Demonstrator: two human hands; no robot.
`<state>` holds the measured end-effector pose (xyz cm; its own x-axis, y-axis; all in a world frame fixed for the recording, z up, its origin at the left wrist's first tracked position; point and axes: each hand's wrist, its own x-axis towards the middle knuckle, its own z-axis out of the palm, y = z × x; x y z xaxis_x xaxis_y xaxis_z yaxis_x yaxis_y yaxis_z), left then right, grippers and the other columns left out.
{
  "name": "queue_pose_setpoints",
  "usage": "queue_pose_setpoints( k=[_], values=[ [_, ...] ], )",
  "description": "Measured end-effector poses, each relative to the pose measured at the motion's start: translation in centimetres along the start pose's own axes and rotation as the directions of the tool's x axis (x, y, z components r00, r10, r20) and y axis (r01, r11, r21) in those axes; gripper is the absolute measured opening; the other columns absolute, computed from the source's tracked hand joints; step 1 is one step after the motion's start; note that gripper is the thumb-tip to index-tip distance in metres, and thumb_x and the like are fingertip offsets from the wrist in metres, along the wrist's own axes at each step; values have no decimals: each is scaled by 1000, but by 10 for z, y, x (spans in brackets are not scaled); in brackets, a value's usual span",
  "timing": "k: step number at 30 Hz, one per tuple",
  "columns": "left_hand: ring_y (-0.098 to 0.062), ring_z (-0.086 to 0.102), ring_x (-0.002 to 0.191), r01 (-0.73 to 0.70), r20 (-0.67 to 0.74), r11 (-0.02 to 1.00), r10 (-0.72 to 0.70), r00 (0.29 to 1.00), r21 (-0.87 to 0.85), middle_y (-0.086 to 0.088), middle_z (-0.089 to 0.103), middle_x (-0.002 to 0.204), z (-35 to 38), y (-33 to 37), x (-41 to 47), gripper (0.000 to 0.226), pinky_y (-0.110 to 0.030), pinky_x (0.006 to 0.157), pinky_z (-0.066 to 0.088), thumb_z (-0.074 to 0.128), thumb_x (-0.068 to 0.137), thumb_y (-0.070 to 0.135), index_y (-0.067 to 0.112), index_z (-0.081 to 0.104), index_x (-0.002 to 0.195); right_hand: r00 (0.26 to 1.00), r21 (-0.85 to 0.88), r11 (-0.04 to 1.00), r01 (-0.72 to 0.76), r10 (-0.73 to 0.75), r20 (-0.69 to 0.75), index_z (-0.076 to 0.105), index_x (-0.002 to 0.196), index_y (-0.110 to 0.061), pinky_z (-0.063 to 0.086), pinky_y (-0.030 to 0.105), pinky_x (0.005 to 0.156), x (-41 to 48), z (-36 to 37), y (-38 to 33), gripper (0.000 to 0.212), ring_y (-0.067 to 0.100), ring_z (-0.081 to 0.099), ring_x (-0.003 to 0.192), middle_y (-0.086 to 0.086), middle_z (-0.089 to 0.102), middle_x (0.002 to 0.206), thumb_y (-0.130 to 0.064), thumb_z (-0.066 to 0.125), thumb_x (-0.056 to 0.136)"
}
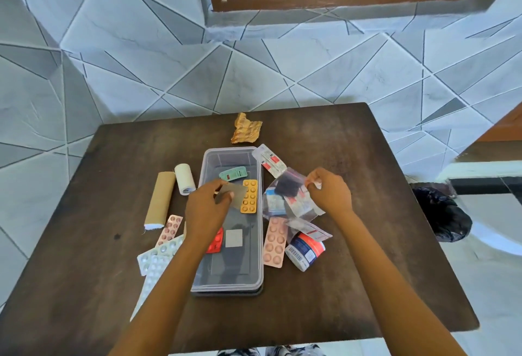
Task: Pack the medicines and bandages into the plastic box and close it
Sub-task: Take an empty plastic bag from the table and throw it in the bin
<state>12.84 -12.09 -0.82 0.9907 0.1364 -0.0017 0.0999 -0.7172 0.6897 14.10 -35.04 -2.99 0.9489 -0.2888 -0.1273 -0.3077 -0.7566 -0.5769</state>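
Observation:
A clear plastic box (255, 271) stands open in the middle of the dark table. Inside lie a green strip (233, 173), an orange blister pack (249, 196), a red strip (216, 243) and a small grey square (234, 238). My left hand (207, 208) hovers over the box, pinching a grey foil strip (235, 196). My right hand (329, 190) grips the corner of a clear plastic bag (291, 197) holding medicines, just right of the box. Two bandage rolls, one tan (160, 200) and one white (184, 179), lie left of the box.
Pink (274, 245) and white blister strips (154, 259), a blue and orange jar (305, 249) and a red-white sachet (269, 160) lie around the box. A crumpled gold foil (246, 128) sits behind it. A tiled wall stands beyond the table (367, 271).

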Motion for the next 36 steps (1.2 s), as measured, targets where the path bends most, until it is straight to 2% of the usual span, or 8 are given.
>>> queue_pose_setpoints(
  k=[4, 7, 12, 19, 23, 28, 31, 36],
  values=[
    [-26, 62, 103, -16, -10, 998, 15, 1000, -66, -12, 69, 111, -4, 6, 4, 22, -28, 82, 43, 60, 89, 19, 8, 66, 108, 993, 226, 967, 114, -108, -37, 59, 99, -5, 46, 21, 64, -7, -30, -15, 16, 19, 58, 80, 6, 64, 91, 1, 51, 87],
    [-24, 62, 101, -47, -20, 995, 46, 999, -85, -11, 69, 110, -11, 8, 5, 21, -30, 82, 45, 61, 89, 20, 9, 66, 106, 986, 388, 907, 164, -161, -42, 63, 107, -1, 53, 26, 74, -13, -42, -25, 29, 16, 61, 85, 5, 64, 98, 11, 49, 85],
    [-20, 59, 97, -50, 2, 971, 52, 999, -232, -11, 67, 110, -26, 13, 3, 18, -32, 82, 48, 61, 88, 17, 9, 66, 104, 994, 631, 774, 53, -103, 43, 69, 96, 5, 54, 12, 65, -31, -44, -42, 34, -1, 66, 64, 3, 69, 83, 16, 38, 86],
    [-13, 52, 112, 119, 398, 809, 150, 905, -575, 10, 50, 128, -46, 12, -5, 16, -21, 85, 44, 63, 87, 8, 9, 67, 102, 967, 906, 382, -181, -101, 235, 69, 82, -1, 50, 11, 46, -68, -38, -72, 39, 13, 66, 68, 4, 74, 76, -12, 34, 95],
    [-10, 63, 85, 134, 433, 765, 203, 878, -630, 0, 68, 93, -53, 8, -9, 12, -13, 72, 53, 60, 88, 6, 15, 67, 94, 970, 872, 468, -145, -107, 218, 70, 90, -4, 56, 14, 59, -79, -25, -78, 17, 12, 64, 73, 0, 72, 82, -8, 53, 90],
    [-6, 65, 74, 181, 356, 680, 126, 926, -710, 1, 68, 85, -57, 8, -12, 16, -10, 58, 54, 61, 87, 2, 4, 66, 102, 955, 784, 600, -159, -106, 275, 68, 92, -15, 55, 23, 71, -95, -9, -77, 17, 13, 65, 70, 5, 69, 85, -1, 65, 81],
    [-9, 66, 71, 294, 428, 566, 118, 896, -770, -2, 67, 83, -56, 14, -19, 13, -16, 60, 56, 62, 86, 0, 12, 63, 92, 911, 768, 591, -247, -129, 392, 71, 90, -12, 54, 36, 82, -106, 0, -80, 12, 18, 63, 74, 9, 69, 86, -7, 69, 80],
    [-17, 61, 81, 396, 483, 516, 38, 875, -759, -5, 61, 91, -47, 22, -32, 23, -22, 66, 53, 61, 86, 0, 21, 53, 84, 936, 763, 606, -226, -83, 343, 65, 92, -6, 47, 17, 54, -117, 11, -84, 13, 12, 55, 61, 14, 62, 80, -4, 68, 80]
  ],
)
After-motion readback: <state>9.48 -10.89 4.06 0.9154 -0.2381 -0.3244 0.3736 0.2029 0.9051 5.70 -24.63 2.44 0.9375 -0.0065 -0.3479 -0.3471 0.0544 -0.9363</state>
